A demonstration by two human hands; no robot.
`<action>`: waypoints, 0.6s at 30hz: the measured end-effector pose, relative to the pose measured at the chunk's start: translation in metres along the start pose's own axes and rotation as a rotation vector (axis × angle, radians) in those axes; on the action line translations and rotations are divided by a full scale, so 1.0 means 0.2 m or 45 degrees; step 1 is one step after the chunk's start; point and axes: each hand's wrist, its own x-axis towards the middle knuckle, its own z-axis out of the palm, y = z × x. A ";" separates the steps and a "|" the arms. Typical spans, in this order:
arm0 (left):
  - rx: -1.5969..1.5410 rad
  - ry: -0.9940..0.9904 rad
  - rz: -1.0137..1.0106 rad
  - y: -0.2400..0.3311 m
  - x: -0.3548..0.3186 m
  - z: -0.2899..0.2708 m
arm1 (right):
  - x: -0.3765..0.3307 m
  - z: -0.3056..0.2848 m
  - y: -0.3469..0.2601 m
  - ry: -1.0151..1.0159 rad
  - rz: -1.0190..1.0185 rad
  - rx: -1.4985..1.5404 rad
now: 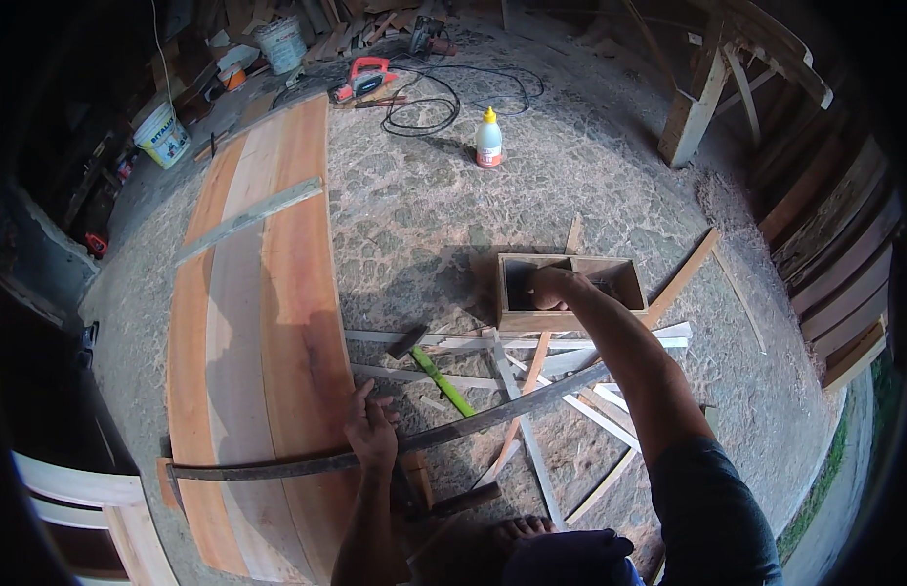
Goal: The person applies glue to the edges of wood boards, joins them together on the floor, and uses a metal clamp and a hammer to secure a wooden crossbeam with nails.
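My right hand (559, 290) reaches into a two-compartment wooden box (536, 319), over its left compartment. Its fingers are curled downward, and whatever they hold is hidden. My left hand (373, 430) is raised beside the right edge of a panel of joined boards (302, 322), fingers apart and nothing in them. Just below that hand runs a long dark metal bar clamp (277, 471), lying across the panel and on past its right edge. A hammer (442, 379) with a green handle rests on the ground between my hands.
Thin wooden strips (541, 469) lie crisscrossed under the bar. A grey batten (253, 220) crosses the panel's far part. Beyond stand a glue bottle (488, 142) with a yellow cap, a red power planer (363, 80), coiled black cable (421, 125) and a white bucket (163, 137).
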 end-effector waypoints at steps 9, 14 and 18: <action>0.033 -0.012 0.012 0.00 -0.01 0.01 | -0.09 -0.23 0.19 -0.010 -0.256 0.345; 0.049 -0.015 0.020 -0.02 -0.01 0.01 | -0.12 -0.28 0.24 -0.082 -0.323 0.383; 0.068 0.003 0.014 -0.04 0.00 0.01 | -0.12 -0.30 0.23 -0.085 -0.306 0.498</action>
